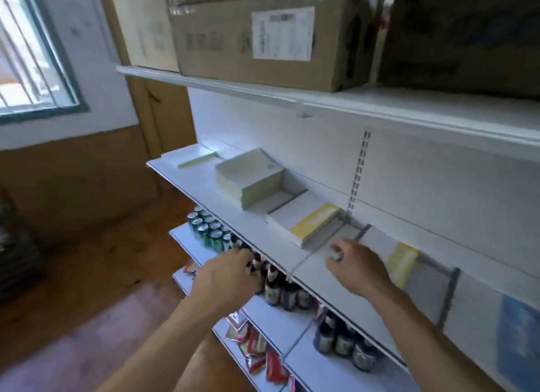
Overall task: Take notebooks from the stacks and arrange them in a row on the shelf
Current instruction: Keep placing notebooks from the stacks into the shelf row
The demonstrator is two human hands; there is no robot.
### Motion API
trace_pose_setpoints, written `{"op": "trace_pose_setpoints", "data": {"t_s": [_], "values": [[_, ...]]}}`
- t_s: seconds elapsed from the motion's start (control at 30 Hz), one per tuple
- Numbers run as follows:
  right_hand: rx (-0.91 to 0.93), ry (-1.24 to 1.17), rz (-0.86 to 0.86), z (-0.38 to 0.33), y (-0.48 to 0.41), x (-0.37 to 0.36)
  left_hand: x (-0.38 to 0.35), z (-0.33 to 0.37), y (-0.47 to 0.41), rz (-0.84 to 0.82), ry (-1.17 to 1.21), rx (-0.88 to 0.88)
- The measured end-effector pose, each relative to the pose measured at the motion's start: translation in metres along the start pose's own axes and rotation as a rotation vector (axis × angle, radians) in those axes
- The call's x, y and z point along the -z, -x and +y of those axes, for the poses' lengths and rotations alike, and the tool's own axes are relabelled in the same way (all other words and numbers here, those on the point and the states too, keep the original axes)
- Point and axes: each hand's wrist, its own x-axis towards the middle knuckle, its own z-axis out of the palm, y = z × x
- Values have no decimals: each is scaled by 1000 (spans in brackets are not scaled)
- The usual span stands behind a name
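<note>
On the white middle shelf (222, 207) lies a tall stack of pale notebooks (248, 178), and to its right a lower stack with a yellow-banded cover (304, 222). Further right, notebooks lean in a row against the back panel: one with a yellow strip (401, 263), a grey one (429, 292), and a blue one (520, 330). My right hand (356, 269) hovers over the shelf between the low stack and the row, fingers loosely curled, holding nothing. In front of the shelf edge my left hand (228, 277) hangs with relaxed fingers, empty.
A thin flat notebook (195, 158) lies at the shelf's far left. Cardboard boxes (263, 41) fill the top shelf. Below are green cans (207, 228), dark bottles (280, 289) and red snack packets (257, 350). A window (29, 56) is at left.
</note>
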Motion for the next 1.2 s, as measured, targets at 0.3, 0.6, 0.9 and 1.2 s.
{"op": "trace_pose_setpoints", "data": {"t_s": [0.3, 0.6, 0.9, 1.2], "values": [[150, -145, -150, -185, -99, -101, 10, -171, -28, 15, 73, 201], [181, -322, -297, -315, -264, -207, 27, -308, -165, 12, 14, 269], [24, -486, -295, -400, -442, -248, 50, -429, -339, 54, 97, 257], [-286, -773, -158, -405, -547, -293, 32, -511, -510, -44, 401, 45]]}}
